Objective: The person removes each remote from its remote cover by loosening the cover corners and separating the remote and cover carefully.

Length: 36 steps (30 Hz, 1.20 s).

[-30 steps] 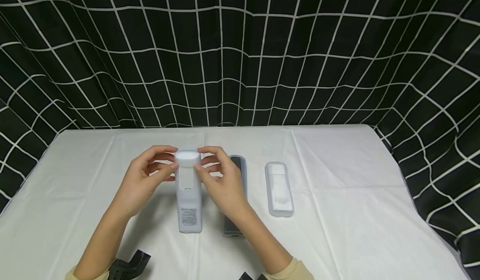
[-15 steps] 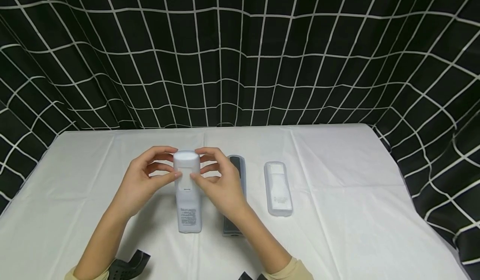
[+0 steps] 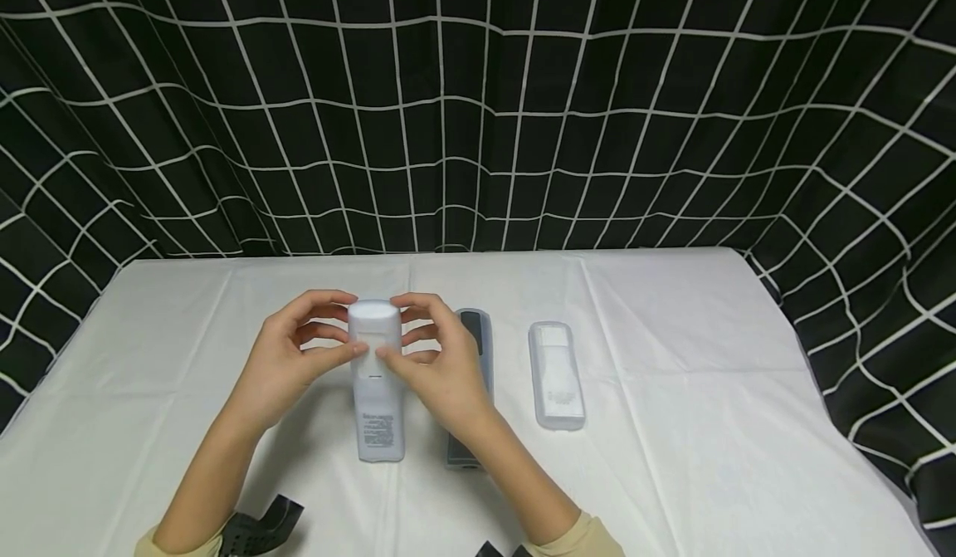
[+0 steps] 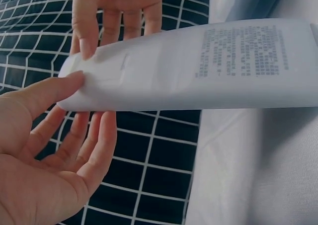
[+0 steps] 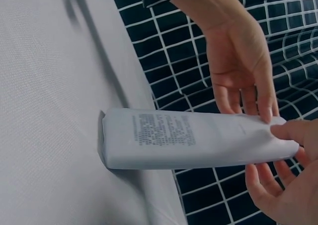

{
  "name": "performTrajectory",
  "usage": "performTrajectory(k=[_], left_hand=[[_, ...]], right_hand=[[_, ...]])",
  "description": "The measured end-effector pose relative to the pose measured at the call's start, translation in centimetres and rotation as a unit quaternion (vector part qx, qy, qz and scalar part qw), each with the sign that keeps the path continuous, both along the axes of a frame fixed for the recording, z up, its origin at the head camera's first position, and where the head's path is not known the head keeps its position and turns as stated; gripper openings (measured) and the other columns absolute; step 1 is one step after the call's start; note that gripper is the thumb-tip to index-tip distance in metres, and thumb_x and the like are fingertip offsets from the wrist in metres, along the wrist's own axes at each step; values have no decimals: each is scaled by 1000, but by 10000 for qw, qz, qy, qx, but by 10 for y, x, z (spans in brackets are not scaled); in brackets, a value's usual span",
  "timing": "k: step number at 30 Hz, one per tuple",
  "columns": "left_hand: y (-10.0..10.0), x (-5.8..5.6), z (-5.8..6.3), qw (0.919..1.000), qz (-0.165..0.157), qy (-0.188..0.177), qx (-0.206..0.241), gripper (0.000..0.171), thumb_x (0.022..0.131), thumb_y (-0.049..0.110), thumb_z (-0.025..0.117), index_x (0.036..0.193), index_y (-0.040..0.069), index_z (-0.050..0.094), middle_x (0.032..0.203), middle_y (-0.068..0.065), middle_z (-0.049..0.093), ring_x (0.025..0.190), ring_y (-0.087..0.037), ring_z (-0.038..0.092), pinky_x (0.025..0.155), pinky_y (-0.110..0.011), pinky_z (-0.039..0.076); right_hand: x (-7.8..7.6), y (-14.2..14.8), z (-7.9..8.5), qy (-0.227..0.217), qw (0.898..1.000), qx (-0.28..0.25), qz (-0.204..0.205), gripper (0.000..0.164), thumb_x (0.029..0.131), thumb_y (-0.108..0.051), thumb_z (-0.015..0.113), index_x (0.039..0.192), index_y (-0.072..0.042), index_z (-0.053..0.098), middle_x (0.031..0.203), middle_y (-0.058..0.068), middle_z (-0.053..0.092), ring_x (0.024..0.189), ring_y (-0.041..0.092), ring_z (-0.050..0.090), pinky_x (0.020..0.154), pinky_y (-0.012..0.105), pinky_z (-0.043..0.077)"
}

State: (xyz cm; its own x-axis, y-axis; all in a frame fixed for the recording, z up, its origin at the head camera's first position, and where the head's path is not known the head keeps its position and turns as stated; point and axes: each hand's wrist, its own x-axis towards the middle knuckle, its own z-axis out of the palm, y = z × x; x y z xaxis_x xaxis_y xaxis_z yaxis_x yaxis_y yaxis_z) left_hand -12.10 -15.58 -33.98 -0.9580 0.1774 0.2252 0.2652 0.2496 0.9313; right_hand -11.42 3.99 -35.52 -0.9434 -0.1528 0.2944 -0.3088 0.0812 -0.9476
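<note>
A white remote control (image 3: pixel 379 399) in a clear sleeve stands tilted up in the head view, its back with printed text facing me. My left hand (image 3: pixel 287 358) pinches its upper left side, thumb on the back cover and fingers along the edge. From the other side my right hand (image 3: pixel 444 366) grips the upper right in the same way. Both thumbs press the back close together in the left wrist view, where the remote's printed label (image 4: pixel 243 51) shows. In the right wrist view the lower end of the remote (image 5: pixel 119 140) meets the white cloth.
A dark-faced remote (image 3: pixel 465 449) lies partly behind my right hand and forearm. Farther right, another white remote (image 3: pixel 558 378) lies back up on the white tablecloth (image 3: pixel 695 424). A black curtain with white grid lines (image 3: pixel 463 125) hangs behind and beside the table.
Both thumbs have slid a little down and inward on the remote's back, from near its top edge to the cover's middle. The remote stays in about the same place.
</note>
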Motion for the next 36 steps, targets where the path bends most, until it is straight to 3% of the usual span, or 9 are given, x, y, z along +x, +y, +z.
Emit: performTrajectory(k=[6, 18, 36], left_hand=[[-1, 0, 1, 9999, 18, 56, -98, 42, 87, 3, 77, 126, 1, 62, 123, -8, 62, 94, -13, 67, 84, -23, 57], [-5, 0, 2, 9998, -130, 50, -172, 40, 90, 3, 73, 129, 1, 63, 122, -13, 64, 97, -13, 68, 84, -24, 58], [-1, 4, 3, 9989, 16, 313, -358, 34, 92, 3, 71, 126, 1, 64, 121, -11, 66, 94, -12, 68, 80, -25, 61]], right_hand=[[0, -1, -1, 168, 9998, 31, -72, 44, 86, 3, 74, 126, -9, 60, 119, 10, 64, 93, 26, 64, 75, 31, 61], [-1, 0, -2, 173, 9997, 73, -176, 41, 86, 5, 69, 123, -11, 62, 114, 6, 65, 88, 19, 66, 73, 31, 62], [-1, 0, -3, 473, 9982, 167, -333, 29, 91, -3, 69, 119, -10, 65, 117, 3, 67, 86, 18, 67, 69, 30, 62]])
